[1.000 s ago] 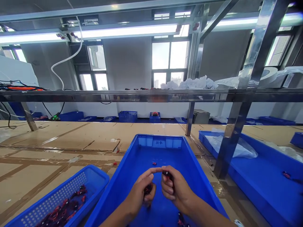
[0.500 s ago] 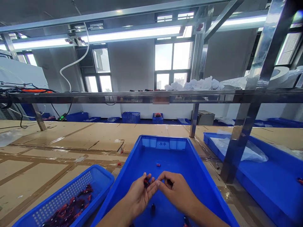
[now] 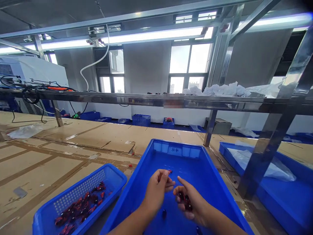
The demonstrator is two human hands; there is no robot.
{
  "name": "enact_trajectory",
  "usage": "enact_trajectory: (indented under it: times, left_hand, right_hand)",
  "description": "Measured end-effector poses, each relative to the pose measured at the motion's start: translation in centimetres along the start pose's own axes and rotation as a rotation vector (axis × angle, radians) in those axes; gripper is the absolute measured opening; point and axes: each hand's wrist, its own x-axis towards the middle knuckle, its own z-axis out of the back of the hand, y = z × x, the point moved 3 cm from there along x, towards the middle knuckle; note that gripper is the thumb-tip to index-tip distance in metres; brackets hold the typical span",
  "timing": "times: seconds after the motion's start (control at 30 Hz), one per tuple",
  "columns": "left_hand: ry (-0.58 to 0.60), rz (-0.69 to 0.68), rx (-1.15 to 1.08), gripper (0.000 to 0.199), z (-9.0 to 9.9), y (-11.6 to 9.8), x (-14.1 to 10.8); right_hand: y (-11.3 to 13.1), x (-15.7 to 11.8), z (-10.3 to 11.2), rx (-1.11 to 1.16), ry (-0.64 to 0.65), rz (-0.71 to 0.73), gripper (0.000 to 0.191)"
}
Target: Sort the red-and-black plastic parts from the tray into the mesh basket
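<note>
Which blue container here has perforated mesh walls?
The small blue basket at lower left, holding a heap of red-and-black parts; the central tray and the tray at right have solid walls.

Cardboard-topped workbench (image 3: 97,137) bearing blue plastic trays (image 3: 174,145)

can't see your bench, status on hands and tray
Left hand over blue plastic tray, looks empty; right hand holding small dark-red parts; one dark part loose below.
</note>
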Motion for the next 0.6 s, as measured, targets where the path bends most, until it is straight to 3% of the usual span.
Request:
enact_trajectory:
  times: [0.1, 0.2, 0.43, 0.6]
  left_hand:
    - [0.159, -0.242, 0.279, 0.021, -1.0, -1.4, -1.6]
    - [0.238, -0.291, 0.399, 0.029, -1.6, -2.0, -2.8]
    - [0.206, -0.187, 0.310, 0.040, -0.8, -1.1, -2.4]
    - [0.105, -0.199, 0.887, 0.046, 1.3, 0.7, -0.1]
  right_hand:
    - [-1.0, 0.2, -1.4, 0.139, 0.214, -0.039, 0.062]
    - [-1.4, 0.2, -2.3, 0.235, 0.304, -0.017, 0.064]
    - [-1.7, 0.2, -2.6, 0.224, 0.311, 0.003, 0.050]
    - [-0.1, -0.8, -2.1, -0.028, 0.243, 0.213, 0.030]
